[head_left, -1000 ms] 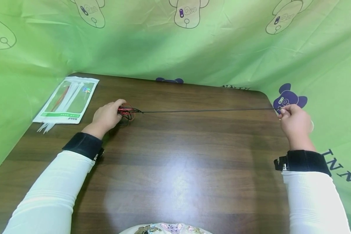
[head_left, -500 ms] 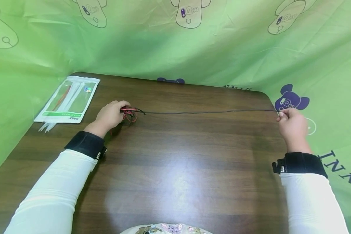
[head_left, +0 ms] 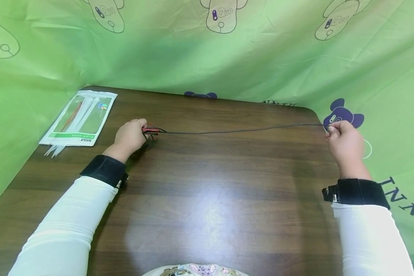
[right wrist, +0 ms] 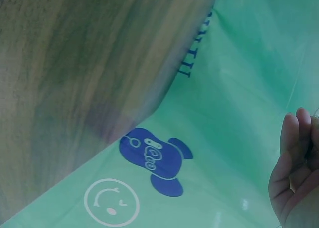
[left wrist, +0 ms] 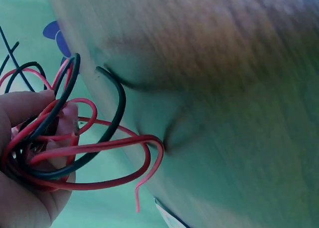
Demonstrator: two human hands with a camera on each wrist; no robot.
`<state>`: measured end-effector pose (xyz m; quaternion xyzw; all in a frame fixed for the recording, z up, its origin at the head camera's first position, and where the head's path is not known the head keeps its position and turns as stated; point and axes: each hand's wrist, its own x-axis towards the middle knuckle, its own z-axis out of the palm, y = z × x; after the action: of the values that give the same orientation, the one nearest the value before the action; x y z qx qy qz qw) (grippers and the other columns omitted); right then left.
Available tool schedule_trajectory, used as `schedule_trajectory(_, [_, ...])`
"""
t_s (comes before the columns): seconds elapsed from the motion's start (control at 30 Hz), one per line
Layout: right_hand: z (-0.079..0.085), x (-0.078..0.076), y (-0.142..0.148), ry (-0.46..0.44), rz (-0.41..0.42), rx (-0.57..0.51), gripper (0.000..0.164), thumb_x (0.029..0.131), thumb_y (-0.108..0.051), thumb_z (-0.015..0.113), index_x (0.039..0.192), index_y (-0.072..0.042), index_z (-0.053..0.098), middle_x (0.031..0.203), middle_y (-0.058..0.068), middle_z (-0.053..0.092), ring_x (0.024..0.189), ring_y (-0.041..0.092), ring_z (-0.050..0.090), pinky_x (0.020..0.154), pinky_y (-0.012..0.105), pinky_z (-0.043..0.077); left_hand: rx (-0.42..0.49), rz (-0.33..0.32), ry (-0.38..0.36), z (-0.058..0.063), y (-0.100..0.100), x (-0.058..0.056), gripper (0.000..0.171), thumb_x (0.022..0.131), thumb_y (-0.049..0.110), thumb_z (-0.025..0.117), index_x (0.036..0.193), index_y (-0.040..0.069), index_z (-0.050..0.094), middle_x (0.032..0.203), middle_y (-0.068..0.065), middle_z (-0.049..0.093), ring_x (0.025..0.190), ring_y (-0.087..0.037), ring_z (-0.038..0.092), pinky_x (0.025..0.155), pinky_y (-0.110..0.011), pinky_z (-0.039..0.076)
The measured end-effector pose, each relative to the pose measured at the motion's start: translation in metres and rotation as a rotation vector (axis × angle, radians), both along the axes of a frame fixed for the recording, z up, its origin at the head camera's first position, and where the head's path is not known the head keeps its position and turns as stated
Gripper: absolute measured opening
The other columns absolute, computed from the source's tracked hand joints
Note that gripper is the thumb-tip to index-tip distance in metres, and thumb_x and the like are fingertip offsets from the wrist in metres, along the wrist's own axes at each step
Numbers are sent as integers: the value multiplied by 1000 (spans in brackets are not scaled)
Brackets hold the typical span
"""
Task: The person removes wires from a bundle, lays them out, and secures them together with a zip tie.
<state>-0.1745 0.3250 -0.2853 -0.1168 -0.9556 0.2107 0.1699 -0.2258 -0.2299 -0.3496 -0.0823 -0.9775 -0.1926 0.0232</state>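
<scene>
My left hand [head_left: 129,136] grips a bundle of red and black wires [head_left: 151,131] above the left part of the table. In the left wrist view, several loose loops of red wire [left wrist: 99,147] and black wire [left wrist: 121,101] stick out past the fingers. From this bundle one long black wire [head_left: 227,132] runs across to the right, bowing slightly. Its far end is pinched between the thumb and fingertips of my right hand [head_left: 346,145], near the table's right edge. Only part of the right hand [right wrist: 294,173] shows at the border of the right wrist view.
A clear-fronted bag [head_left: 98,122] lies at the table's back left, with white strips [head_left: 56,149] poking from its lower end. Green printed cloth [head_left: 165,57] hangs behind and beside the brown wooden table [head_left: 245,172]. A patterned rounded object [head_left: 196,269] shows at the bottom edge.
The long black wire has gone from straight to slightly bowed, its right end now a little higher. My left hand has shifted slightly right. Both hands keep their hold.
</scene>
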Motion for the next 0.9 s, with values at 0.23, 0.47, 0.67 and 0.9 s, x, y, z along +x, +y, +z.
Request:
schedule_trajectory(0.23, [5, 0, 0, -19, -15, -20, 29, 102, -11, 39, 117, 9, 53, 109, 30, 61, 58, -17, 33, 52, 8, 33, 39, -26, -4, -4, -3, -1, 22, 83, 4, 67, 82, 5, 45, 82, -15, 48, 73, -34, 48, 62, -45, 40])
schedule_trajectory(0.47, [2, -1, 8, -61, -86, 19, 31, 102, -19, 41, 119, 2, 56, 108, 22, 65, 69, 5, 50, 74, 41, 39, 129, -104, 60, -7, -8, 2, 19, 89, 8, 68, 96, 1, 51, 91, -21, 48, 84, -38, 50, 72, -51, 42])
schedule_trajectory(0.67, [-4, -3, 11, -79, -99, 14, 30, 102, -17, 41, 117, 3, 56, 107, 24, 65, 77, 17, 52, 70, 34, 37, 129, -156, 108, -7, -12, 2, 14, 93, 5, 60, 97, 1, 47, 90, -23, 52, 84, -38, 50, 72, -52, 42])
schedule_trajectory(0.9, [-7, -3, 14, -96, -105, 1, 33, 102, -15, 36, 121, 6, 53, 116, 29, 60, 103, 44, 55, 85, 50, 39, 132, -73, 26, -5, -15, 3, 16, 88, 2, 64, 96, 2, 50, 92, -20, 49, 81, -36, 49, 66, -49, 41])
